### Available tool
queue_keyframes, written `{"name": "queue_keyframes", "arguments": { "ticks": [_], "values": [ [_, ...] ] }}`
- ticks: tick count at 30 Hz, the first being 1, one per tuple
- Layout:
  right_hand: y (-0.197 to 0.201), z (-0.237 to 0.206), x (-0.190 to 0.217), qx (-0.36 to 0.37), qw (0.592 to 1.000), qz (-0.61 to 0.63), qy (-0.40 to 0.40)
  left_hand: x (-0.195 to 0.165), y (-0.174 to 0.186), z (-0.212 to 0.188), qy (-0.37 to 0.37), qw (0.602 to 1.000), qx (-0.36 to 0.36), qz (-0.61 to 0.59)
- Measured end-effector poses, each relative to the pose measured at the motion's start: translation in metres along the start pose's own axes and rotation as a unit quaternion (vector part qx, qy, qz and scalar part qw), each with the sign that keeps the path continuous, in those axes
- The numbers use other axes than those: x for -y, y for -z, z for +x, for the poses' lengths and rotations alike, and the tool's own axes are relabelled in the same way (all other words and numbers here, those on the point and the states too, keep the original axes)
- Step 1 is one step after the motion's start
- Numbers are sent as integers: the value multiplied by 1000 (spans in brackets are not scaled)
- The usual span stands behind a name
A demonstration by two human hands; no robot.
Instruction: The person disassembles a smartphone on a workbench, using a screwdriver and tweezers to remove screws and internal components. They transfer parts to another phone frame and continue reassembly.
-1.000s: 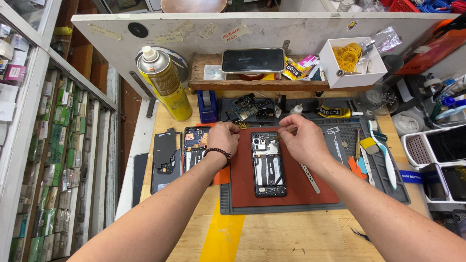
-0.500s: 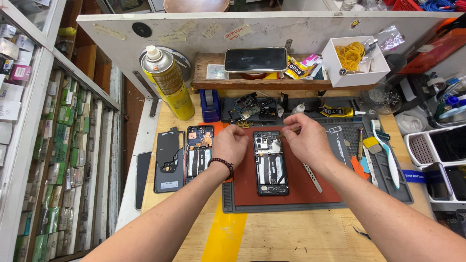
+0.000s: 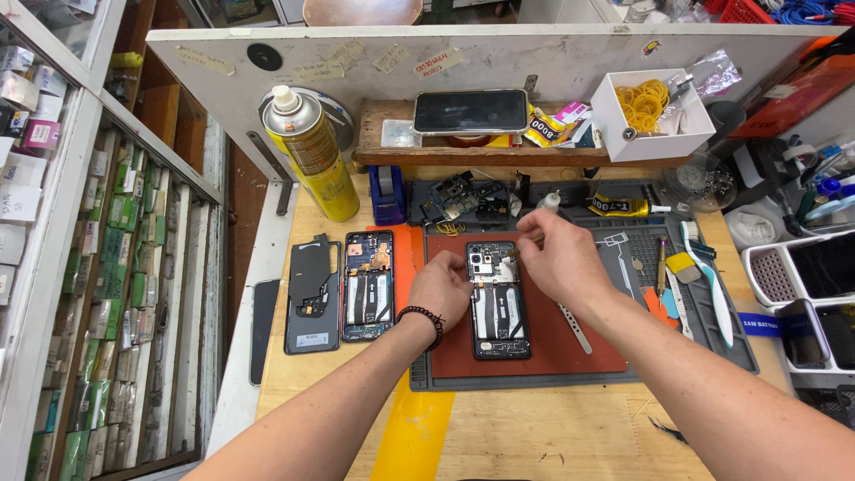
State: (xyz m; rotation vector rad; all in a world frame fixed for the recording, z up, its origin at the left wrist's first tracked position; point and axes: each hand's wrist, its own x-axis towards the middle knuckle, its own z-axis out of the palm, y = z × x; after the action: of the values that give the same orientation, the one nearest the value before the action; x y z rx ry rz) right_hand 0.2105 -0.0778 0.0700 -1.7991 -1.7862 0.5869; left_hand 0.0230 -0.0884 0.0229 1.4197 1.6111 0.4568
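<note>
**Opened phone being worked on over the red mat**

The opened phone (image 3: 499,298) is lying flat on the red mat (image 3: 579,343), its long axis running from 12 to 6 o'clock, with the camera end pointing toward 12, away from the person. Its back is off and its insides are facing up, probably so both hands can be reaching them.

The left hand (image 3: 443,292) is resting against the phone's 9 o'clock edge, fingers curled loosely, seemingly steadying it. The right hand (image 3: 561,258) is hovering over the phone's upper 3 o'clock corner, fingertips pinched together; I cannot tell whether they are grasping anything.

At 9 o'clock, just off the mat, 2 more opened phone parts are lying parallel: a phone frame (image 3: 369,285) and a dark back plate (image 3: 313,294). At 3 o'clock a metal pry tool (image 3: 574,327) is lying on the mat, with a white brush (image 3: 710,281) farther out. A yellow spray can (image 3: 312,156) is standing at 10 o'clock.
</note>
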Motion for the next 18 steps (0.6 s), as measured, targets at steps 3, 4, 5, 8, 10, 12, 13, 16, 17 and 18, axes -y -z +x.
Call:
{"name": "queue_keyframes", "arguments": {
  "ticks": [3, 4, 5, 8, 10, 12, 13, 16, 17, 18],
  "values": [
    [0, 2, 9, 33, 997, -58, 43, 3, 0, 2, 2, 1000, -8, -8],
    [0, 2, 12, 41, 994, -83, 61, 4, 0, 2, -3, 1000, -11, -11],
    [2, 3, 15, 50, 990, -109, 79, 5, -1, 2, -8, 1000, -14, -16],
    [5, 11, 22, 97, 982, -87, 134, 5, -1, 2, -12, 999, -13, -32],
    [9, 17, 26, 144, 980, -88, 109, 4, -1, 1, -6, 999, -7, -41],
    [13, 22, 29, 170, 976, -92, 99, 2, 0, -1, -2, 999, 0, -47],
    [15, 24, 30, 172, 975, -94, 102, 1, 1, -2, -1, 999, 4, -48],
    [17, 26, 31, 169, 970, -167, 50, -3, 4, -4, 2, 998, 8, -54],
    [17, 25, 31, 165, 965, -202, 22, -4, 4, -5, 4, 998, 10, -56],
    [16, 24, 30, 146, 967, -203, 37, -5, 4, -6, 9, 998, 11, -60]
  ]
}}
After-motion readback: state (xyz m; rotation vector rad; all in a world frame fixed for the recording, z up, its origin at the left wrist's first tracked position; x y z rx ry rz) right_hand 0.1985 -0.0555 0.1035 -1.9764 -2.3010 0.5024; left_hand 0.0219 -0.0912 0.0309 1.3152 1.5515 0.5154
